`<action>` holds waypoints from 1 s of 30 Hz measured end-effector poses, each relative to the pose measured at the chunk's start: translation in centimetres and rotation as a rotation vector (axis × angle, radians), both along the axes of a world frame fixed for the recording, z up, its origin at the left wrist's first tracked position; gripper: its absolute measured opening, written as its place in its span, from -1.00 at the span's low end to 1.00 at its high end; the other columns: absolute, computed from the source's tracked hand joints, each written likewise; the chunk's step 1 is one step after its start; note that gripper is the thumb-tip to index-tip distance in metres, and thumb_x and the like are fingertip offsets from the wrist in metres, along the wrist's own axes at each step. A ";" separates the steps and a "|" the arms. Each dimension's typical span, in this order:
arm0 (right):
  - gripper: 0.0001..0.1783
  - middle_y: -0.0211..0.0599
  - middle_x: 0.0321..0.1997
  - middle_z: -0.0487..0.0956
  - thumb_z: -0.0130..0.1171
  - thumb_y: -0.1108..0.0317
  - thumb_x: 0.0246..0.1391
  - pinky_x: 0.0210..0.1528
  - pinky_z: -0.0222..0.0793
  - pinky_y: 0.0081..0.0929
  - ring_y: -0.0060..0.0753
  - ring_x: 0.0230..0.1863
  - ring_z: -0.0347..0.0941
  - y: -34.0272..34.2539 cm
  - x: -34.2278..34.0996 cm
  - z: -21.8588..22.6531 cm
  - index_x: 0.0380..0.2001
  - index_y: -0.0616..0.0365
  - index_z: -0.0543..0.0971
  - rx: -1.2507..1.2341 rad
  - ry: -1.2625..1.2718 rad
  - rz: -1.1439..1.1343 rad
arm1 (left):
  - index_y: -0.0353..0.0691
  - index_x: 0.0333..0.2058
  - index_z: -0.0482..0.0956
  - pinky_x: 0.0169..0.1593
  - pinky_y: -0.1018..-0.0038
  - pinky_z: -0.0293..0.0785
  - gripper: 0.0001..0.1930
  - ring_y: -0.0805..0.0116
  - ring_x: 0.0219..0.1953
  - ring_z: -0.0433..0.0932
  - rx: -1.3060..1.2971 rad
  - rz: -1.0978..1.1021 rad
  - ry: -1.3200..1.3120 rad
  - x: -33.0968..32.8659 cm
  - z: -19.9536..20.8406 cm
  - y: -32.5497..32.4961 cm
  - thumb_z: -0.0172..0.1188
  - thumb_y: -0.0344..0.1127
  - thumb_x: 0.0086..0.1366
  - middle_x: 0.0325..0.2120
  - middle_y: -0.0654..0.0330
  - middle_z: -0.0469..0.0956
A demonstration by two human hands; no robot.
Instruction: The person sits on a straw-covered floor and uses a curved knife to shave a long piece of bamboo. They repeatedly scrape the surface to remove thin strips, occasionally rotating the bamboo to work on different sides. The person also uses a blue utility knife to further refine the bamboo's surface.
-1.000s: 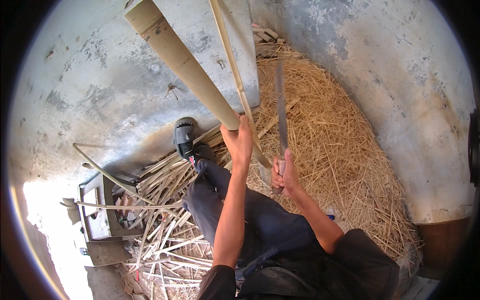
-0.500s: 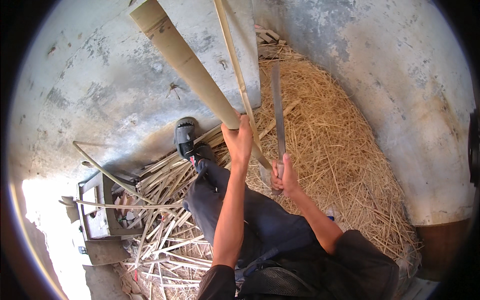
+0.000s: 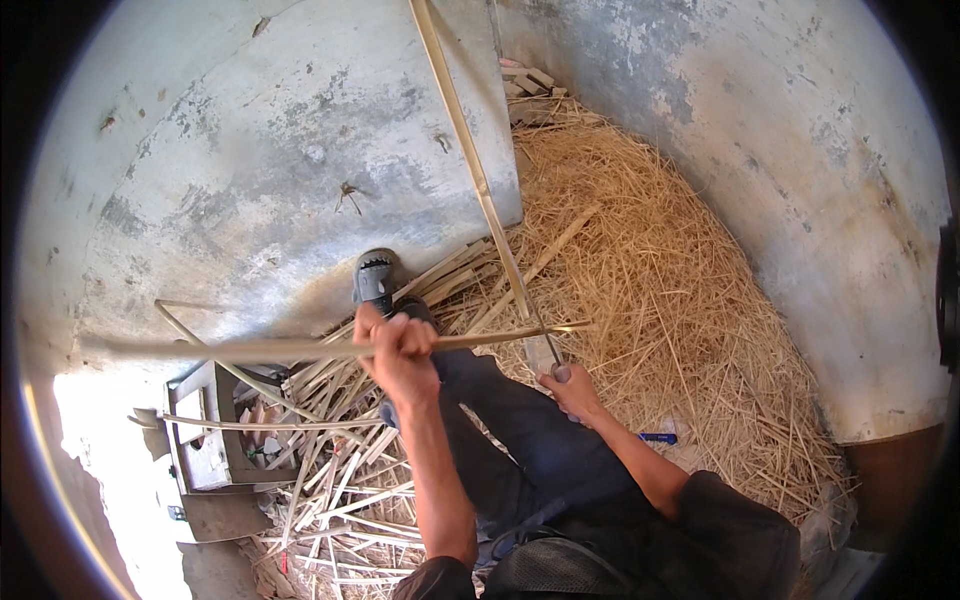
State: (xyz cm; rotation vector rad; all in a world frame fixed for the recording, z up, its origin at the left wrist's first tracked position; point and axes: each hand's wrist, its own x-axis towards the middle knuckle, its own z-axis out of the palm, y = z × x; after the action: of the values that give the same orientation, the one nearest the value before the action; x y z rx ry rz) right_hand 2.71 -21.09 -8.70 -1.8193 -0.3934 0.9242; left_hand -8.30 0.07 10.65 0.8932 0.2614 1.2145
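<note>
As the left hand (image 3: 402, 360) is gripping one bamboo pole (image 3: 280, 350) above the legs (image 3: 540, 430), fingers curled round it, the pole's long axis is running crosswise, narrow end pointing right. The right hand (image 3: 574, 392) is clasping one knife (image 3: 560, 371), blade pointing away; one bamboo strip (image 3: 462, 130) is slanting before the wall (image 3: 250, 180).

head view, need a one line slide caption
Left hand gripping a bamboo length, right hand holding a knife, near a heap of straw-like shavings.

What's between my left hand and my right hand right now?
In the head view, part of the bamboo piece from your left hand stretches toward the knife in your right hand, above your dark trousers.
</note>
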 end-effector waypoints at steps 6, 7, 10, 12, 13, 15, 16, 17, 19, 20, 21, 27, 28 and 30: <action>-0.77 0.05 -0.55 0.56 0.31 0.29 0.01 -0.32 0.47 -0.16 0.13 -0.50 0.54 1.5 -0.7 7.8 -0.28 0.19 0.68 0.221 -0.447 0.102 | -0.08 -0.39 0.23 -0.76 0.47 0.07 -0.82 0.59 -0.80 -0.02 0.216 0.030 -0.264 -6.5 1.5 -1.9 0.01 -0.54 0.26 -0.82 0.44 -0.01; -0.75 0.06 -0.53 0.58 0.30 0.28 0.01 -0.30 0.49 -0.14 0.16 -0.48 0.55 1.3 -0.5 7.6 -0.27 0.19 0.68 0.212 -0.570 0.053 | -0.10 -0.37 0.25 -0.76 0.48 0.08 -0.85 0.59 -0.80 -0.02 0.234 0.079 -0.287 -7.7 1.9 -2.0 0.01 -0.52 0.25 -0.82 0.44 0.00; -0.71 0.07 -0.47 0.63 0.28 0.24 0.03 -0.25 0.53 -0.09 0.23 -0.41 0.59 0.6 2.3 5.0 -0.24 0.20 0.69 0.090 -0.721 -0.043 | -0.08 -0.35 0.26 -0.76 0.55 0.10 -0.86 0.62 -0.78 0.03 0.308 0.168 -0.337 -13.6 3.1 -1.4 0.01 -0.49 0.26 -0.78 0.44 0.09; -0.68 0.09 -0.44 0.65 0.27 0.21 0.04 -0.23 0.54 -0.07 0.21 -0.38 0.61 -0.8 6.3 3.1 -0.22 0.20 0.70 -0.107 -0.577 -0.060 | 0.00 -0.43 0.18 -0.61 0.60 0.08 -0.73 0.63 -0.69 0.05 0.382 0.094 -0.333 -18.2 3.8 -1.7 0.08 -0.49 0.32 -0.71 0.46 0.10; -0.68 0.10 -0.42 0.66 0.26 0.19 0.05 -0.23 0.54 -0.07 0.20 -0.36 0.62 -1.5 7.8 2.2 -0.22 0.19 0.70 -0.200 -0.525 -0.076 | -0.01 -0.42 0.18 -0.60 0.61 0.07 -0.73 0.63 -0.69 0.06 0.346 0.109 -0.342 -19.6 3.8 -2.1 0.08 -0.50 0.32 -0.71 0.46 0.10; -0.70 0.14 -0.41 0.65 0.24 0.21 0.07 -0.25 0.51 -0.05 0.15 -0.35 0.64 -3.5 9.3 0.3 -0.25 0.21 0.70 -0.265 -0.614 -0.141 | -0.03 -0.41 0.19 -0.60 0.62 0.06 -0.74 0.63 -0.68 0.06 0.308 0.168 -0.352 -22.7 3.1 -2.5 0.08 -0.51 0.31 -0.71 0.46 0.09; -0.71 0.14 -0.42 0.65 0.23 0.21 0.08 -0.27 0.50 -0.04 0.14 -0.35 0.63 -4.6 10.2 -0.7 -0.27 0.22 0.70 -0.314 -0.600 -0.146 | -0.04 -0.40 0.20 -0.60 0.62 0.05 -0.75 0.63 -0.68 0.05 0.299 0.208 -0.351 -24.4 2.5 -2.4 0.08 -0.52 0.31 -0.71 0.45 0.09; -0.71 0.14 -0.43 0.64 0.22 0.21 0.08 -0.28 0.48 -0.02 0.14 -0.36 0.62 -6.0 11.0 -1.9 -0.29 0.23 0.69 -0.369 -0.584 -0.153 | -0.07 -0.40 0.20 -0.59 0.59 0.02 -0.76 0.63 -0.68 0.02 0.236 0.315 -0.395 -25.9 2.3 -2.7 0.09 -0.53 0.30 -0.71 0.45 0.07; -0.70 0.14 -0.48 0.61 0.23 0.20 0.09 -0.31 0.43 -0.01 0.14 -0.41 0.58 -8.8 12.9 -4.9 -0.37 0.27 0.65 -0.452 -0.561 -0.153 | -0.21 -0.24 0.34 -0.59 0.56 -0.04 -0.94 0.62 -0.70 -0.04 0.221 0.262 -0.509 -29.5 1.0 -1.9 0.04 -0.50 0.37 -0.71 0.43 0.05; -0.68 0.13 -0.53 0.57 0.24 0.18 0.09 -0.32 0.40 -0.01 0.14 -0.45 0.54 -11.0 13.9 -6.9 -0.43 0.30 0.61 -0.487 -0.555 -0.155 | -0.24 -0.20 0.36 -0.58 0.55 -0.07 -0.92 0.62 -0.70 -0.06 0.227 0.240 -0.523 -30.1 0.9 -1.8 0.03 -0.51 0.37 -0.71 0.43 0.03; -0.64 0.13 -0.58 0.54 0.25 0.17 0.08 -0.34 0.37 0.00 0.14 -0.50 0.50 -12.6 14.3 -8.7 -0.49 0.32 0.58 -0.519 -0.545 -0.149 | -0.25 -0.19 0.36 -0.58 0.55 -0.07 -0.91 0.62 -0.70 -0.06 0.227 0.271 -0.497 -30.6 0.9 -1.9 0.03 -0.50 0.37 -0.72 0.43 0.02; -0.62 0.25 -0.35 0.64 0.29 0.09 0.07 -0.16 0.47 0.03 0.27 -0.25 0.62 -19.2 9.9 -14.7 -0.39 0.28 0.68 -0.611 -0.468 -0.152 | -0.26 -0.19 0.34 -0.58 0.56 -0.08 -0.91 0.62 -0.70 -0.09 0.148 0.426 -0.415 -29.7 0.6 -2.7 0.03 -0.51 0.36 -0.73 0.44 0.01; -0.61 0.19 -0.31 0.66 0.26 0.08 0.08 -0.14 0.49 0.02 0.26 -0.22 0.63 -20.7 8.6 -16.5 -0.36 0.27 0.68 -0.632 -0.496 -0.151 | -0.25 -0.20 0.33 -0.58 0.56 -0.08 -0.91 0.62 -0.70 -0.09 0.138 0.406 -0.422 -29.2 0.1 -2.3 0.02 -0.51 0.36 -0.73 0.44 0.01; -0.59 0.09 -0.22 0.71 0.20 0.06 0.09 -0.09 0.52 0.01 0.23 -0.17 0.65 -23.2 6.4 -20.5 -0.31 0.25 0.70 -0.672 -0.552 -0.151 | -0.23 -0.23 0.31 -0.59 0.57 -0.07 -0.92 0.63 -0.71 -0.08 0.145 0.321 -0.447 -27.7 -0.6 -1.5 0.02 -0.52 0.36 -0.74 0.44 0.02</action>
State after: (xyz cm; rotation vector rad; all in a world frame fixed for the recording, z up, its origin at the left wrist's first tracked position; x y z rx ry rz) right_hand 9.11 -44.31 -29.15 -2.6911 -0.2896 0.4505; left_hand -36.00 -1.42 10.01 0.6939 -0.0484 1.7129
